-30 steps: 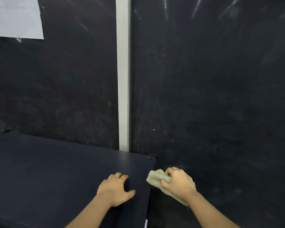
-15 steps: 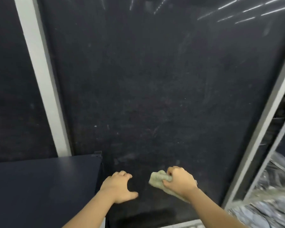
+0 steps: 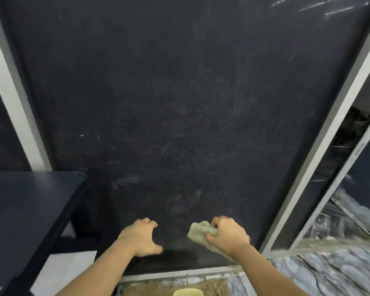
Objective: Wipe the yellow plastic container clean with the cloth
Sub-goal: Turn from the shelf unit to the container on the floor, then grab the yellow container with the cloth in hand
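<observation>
I see a dark panel [image 3: 179, 103] filling most of the view, with a dark shelf [image 3: 26, 206] at the left. My right hand [image 3: 226, 237] is raised in front of the panel, fingers clenched around the cloth [image 3: 198, 231]. My left hand [image 3: 140, 237] hovers beside it, fingers loosely curled, holding nothing. The yellow container [image 3: 188, 292] peeks in at the bottom edge, below both hands.

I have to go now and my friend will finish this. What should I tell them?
Right hand: grips the cloth, bunched up, held in the air.
Left hand: holds nothing, fingers loosely curled, in the air.
Yellow container: only its rim peeks in at the bottom edge, below both hands, beside something brown.
Done: cloth is in hand.
Left: no wiping shows yet; reach down to the container and wipe it clean.
</observation>
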A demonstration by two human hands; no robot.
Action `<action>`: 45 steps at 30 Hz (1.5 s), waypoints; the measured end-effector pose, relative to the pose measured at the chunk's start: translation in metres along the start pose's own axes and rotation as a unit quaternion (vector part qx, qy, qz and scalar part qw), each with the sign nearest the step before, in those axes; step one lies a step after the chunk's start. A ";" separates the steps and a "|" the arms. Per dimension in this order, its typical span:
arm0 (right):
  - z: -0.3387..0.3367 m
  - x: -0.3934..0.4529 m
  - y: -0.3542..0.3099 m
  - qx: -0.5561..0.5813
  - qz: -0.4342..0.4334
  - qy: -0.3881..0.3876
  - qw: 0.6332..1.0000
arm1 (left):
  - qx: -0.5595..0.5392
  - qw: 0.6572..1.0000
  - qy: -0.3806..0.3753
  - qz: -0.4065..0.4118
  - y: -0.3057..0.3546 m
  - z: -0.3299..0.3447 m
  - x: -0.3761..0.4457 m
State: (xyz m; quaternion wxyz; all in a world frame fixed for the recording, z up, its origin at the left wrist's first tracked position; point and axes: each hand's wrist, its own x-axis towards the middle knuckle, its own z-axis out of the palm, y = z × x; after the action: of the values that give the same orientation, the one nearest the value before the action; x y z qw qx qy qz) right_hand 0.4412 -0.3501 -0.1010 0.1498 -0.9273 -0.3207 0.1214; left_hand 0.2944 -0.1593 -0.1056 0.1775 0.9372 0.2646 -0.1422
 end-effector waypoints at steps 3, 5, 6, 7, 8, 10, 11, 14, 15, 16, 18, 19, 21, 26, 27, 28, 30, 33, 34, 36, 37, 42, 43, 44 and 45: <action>-0.004 -0.001 0.034 -0.003 -0.016 -0.027 1.000 | 0.000 1.000 0.004 -0.023 0.031 0.016 -0.001; -0.006 -0.001 0.054 0.001 -0.020 -0.039 0.999 | -0.005 0.999 0.012 -0.032 0.048 0.024 -0.002; -0.006 0.000 0.063 -0.001 -0.024 -0.044 0.999 | -0.007 0.999 0.013 -0.036 0.054 0.028 -0.001; -0.007 0.002 0.070 -0.004 -0.029 -0.049 0.998 | -0.007 0.999 0.014 -0.040 0.059 0.032 -0.002; -0.007 0.004 0.077 -0.005 -0.031 -0.053 0.998 | -0.006 0.999 0.014 -0.045 0.063 0.036 -0.001; -0.005 0.011 0.087 0.000 -0.031 -0.059 0.998 | -0.007 0.999 0.015 -0.051 0.065 0.042 0.002; -0.002 0.015 0.091 0.001 -0.031 -0.060 0.998 | -0.006 0.998 0.014 -0.055 0.064 0.045 0.004; 0.014 0.025 0.101 0.001 -0.026 -0.059 0.998 | -0.001 0.998 0.014 -0.063 0.058 0.056 0.018; 0.022 0.029 0.105 0.003 -0.023 -0.058 0.998 | 0.000 0.998 0.018 -0.063 0.055 0.061 0.024; 0.032 0.032 0.109 0.003 -0.022 -0.060 0.998 | -0.002 0.998 0.019 -0.063 0.051 0.067 0.030; 0.055 0.039 0.118 -0.001 -0.025 -0.064 0.998 | -0.004 0.998 0.024 -0.061 0.044 0.086 0.044; 0.069 0.042 0.123 -0.002 -0.026 -0.066 0.997 | -0.002 0.998 0.028 -0.058 0.039 0.098 0.051; 0.101 0.050 0.136 -0.001 -0.026 -0.070 0.997 | 0.000 0.998 0.033 -0.053 0.030 0.128 0.067; 0.198 0.070 0.174 -0.005 -0.039 -0.061 0.997 | 0.006 0.999 0.022 -0.044 0.004 0.225 0.117; 0.219 0.073 0.183 -0.012 -0.042 -0.055 0.998 | 0.009 0.999 0.020 -0.042 -0.001 0.247 0.127; 0.241 0.077 0.192 -0.018 -0.045 -0.050 0.998 | 0.012 0.999 0.018 -0.041 -0.006 0.270 0.137; 0.284 0.082 0.211 -0.025 -0.046 -0.039 0.998 | 0.023 0.999 0.017 -0.034 -0.014 0.314 0.156; 0.342 0.089 0.240 -0.027 -0.045 -0.018 0.998 | 0.031 0.999 0.018 -0.024 -0.025 0.374 0.180; 0.358 0.091 0.249 -0.026 -0.046 -0.011 0.999 | 0.033 0.999 0.019 -0.019 -0.028 0.392 0.188; 0.388 0.091 0.264 -0.015 -0.046 0.010 0.999 | 0.042 0.999 0.030 -0.008 -0.033 0.422 0.197; 0.401 0.089 0.271 -0.008 -0.043 0.027 0.999 | 0.046 0.998 0.041 -0.003 -0.034 0.434 0.200; 0.430 0.050 0.293 0.006 -0.029 0.078 0.996 | 0.053 0.996 0.070 0.008 -0.025 0.470 0.174; 0.432 0.040 0.294 0.016 -0.024 0.085 0.996 | 0.057 0.995 0.075 0.013 -0.021 0.472 0.165; 0.432 0.030 0.294 0.021 -0.016 0.087 0.996 | 0.056 0.996 0.073 0.014 -0.019 0.472 0.155; 0.433 0.019 0.294 0.019 -0.010 0.085 0.996 | 0.054 0.996 0.069 0.014 -0.017 0.474 0.144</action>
State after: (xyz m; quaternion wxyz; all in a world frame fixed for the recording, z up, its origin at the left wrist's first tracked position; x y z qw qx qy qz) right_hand 0.4809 -0.4715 -0.6083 0.1950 -0.9281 -0.3136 0.0470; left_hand 0.3218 -0.2752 -0.5866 0.1100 0.9566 0.2550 -0.0887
